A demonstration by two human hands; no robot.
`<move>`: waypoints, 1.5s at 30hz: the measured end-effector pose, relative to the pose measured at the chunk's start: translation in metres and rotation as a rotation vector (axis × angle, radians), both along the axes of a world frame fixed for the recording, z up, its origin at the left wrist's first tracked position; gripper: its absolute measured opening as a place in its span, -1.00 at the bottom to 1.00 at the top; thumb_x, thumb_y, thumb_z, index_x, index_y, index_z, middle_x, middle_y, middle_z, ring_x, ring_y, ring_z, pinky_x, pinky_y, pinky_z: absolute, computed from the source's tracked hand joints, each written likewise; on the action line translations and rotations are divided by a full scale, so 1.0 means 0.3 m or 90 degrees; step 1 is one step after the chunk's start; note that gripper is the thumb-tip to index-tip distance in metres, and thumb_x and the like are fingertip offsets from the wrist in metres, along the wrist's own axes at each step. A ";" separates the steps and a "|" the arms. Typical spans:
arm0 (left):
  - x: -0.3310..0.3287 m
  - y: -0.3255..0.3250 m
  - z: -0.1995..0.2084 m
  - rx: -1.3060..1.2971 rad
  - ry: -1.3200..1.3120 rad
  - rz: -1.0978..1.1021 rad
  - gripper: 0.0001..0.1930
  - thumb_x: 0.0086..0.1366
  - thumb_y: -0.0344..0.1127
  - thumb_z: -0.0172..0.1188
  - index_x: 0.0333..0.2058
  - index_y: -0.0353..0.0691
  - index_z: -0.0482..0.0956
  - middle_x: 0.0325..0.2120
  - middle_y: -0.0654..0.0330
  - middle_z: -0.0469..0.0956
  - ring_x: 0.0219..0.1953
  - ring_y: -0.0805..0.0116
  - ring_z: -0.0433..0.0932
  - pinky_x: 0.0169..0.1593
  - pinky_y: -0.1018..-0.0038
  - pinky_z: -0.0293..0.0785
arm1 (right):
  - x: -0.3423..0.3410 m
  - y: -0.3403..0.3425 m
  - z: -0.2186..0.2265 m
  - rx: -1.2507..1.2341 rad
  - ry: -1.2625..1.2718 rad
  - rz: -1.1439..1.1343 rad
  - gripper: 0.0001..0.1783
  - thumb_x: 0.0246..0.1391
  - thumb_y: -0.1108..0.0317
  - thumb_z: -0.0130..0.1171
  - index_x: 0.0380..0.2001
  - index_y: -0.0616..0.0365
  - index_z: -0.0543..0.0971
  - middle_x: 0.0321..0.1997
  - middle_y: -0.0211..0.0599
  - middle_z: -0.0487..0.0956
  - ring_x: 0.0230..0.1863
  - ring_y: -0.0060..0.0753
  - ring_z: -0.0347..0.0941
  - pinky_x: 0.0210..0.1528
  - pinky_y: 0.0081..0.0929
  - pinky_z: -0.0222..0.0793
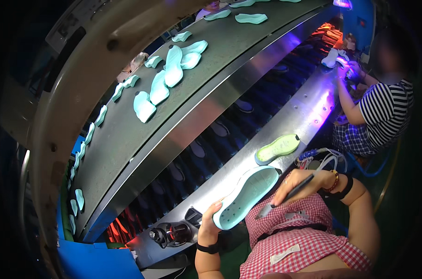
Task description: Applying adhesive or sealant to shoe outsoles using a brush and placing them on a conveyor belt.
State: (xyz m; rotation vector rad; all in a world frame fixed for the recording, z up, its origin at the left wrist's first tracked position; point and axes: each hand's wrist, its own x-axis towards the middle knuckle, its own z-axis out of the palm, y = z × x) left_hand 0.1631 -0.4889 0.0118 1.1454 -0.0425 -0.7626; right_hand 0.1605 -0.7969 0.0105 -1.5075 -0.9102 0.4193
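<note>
**Turquoise sole (pixel 248 194) in the left hand (pixel 210 218), brush-like tool (pixel 294 191) in the right hand (pixel 298 186)**

From where I stand, both hands are busy at the near edge of the metal tabletop (pixel 306 100). The left hand grips the sole by its dotted end, thumb over the rim, and holds it tilted so that the hollow side shows. A small dark tab sits at the far end, close to the right hand. The right hand is closed around the tool's dark handle; its pale tip points down and leftward, in front of the red checked garment (pixel 290 239) — near the sole, but apart from it in my view.

Just beyond the held sole, a yellow-green sole (pixel 278 149) lies on the tabletop, with a bundle of cables (pixel 315 158) by its right. A black device (pixel 173 234) stands toward the tabletop's lower left end.

Past the tabletop, more sole shapes show dimly in a dark lower section, and above it runs a wide dark belt (pixel 127 123). Pale blue soles (pixel 173 67) are scattered over the belt, some overlapping in a cluster — others strung along its far edge. To the right, a co-worker (pixel 385 104) in a striped top handles pale pieces under violet light.
</note>
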 end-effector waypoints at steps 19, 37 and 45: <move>0.019 -0.155 -0.349 -0.421 0.198 0.298 -0.16 0.14 0.39 -0.39 0.16 -0.21 0.08 0.10 -0.01 0.20 0.11 -0.05 0.20 0.17 0.03 0.05 | -0.031 0.156 -0.159 0.222 0.354 -0.199 -0.72 -0.05 0.48 0.18 -0.20 0.27 0.53 -0.28 -0.31 0.56 -0.32 -0.61 0.47 -0.28 -0.71 0.42; 0.024 -0.285 -0.170 -0.309 0.007 0.411 -0.24 0.18 0.35 -0.40 -0.04 -0.28 0.29 -0.15 0.05 0.40 -0.16 0.03 0.43 -0.02 0.09 0.31 | -0.023 0.132 -0.157 0.244 0.372 -0.248 -0.78 -0.12 0.53 0.21 -0.31 0.30 0.56 -0.35 -0.28 0.58 -0.36 -0.56 0.49 -0.28 -0.66 0.42; 0.012 -0.292 -0.231 -0.303 -0.094 0.426 -0.20 0.12 0.43 -0.46 -0.02 -0.18 0.29 -0.22 0.01 0.45 -0.14 0.03 0.43 0.00 0.11 0.31 | 0.011 0.157 -0.099 0.079 0.043 -0.322 -0.76 -0.21 0.43 0.26 -0.37 0.24 0.59 -0.42 -0.20 0.59 -0.39 -0.52 0.49 -0.31 -0.63 0.38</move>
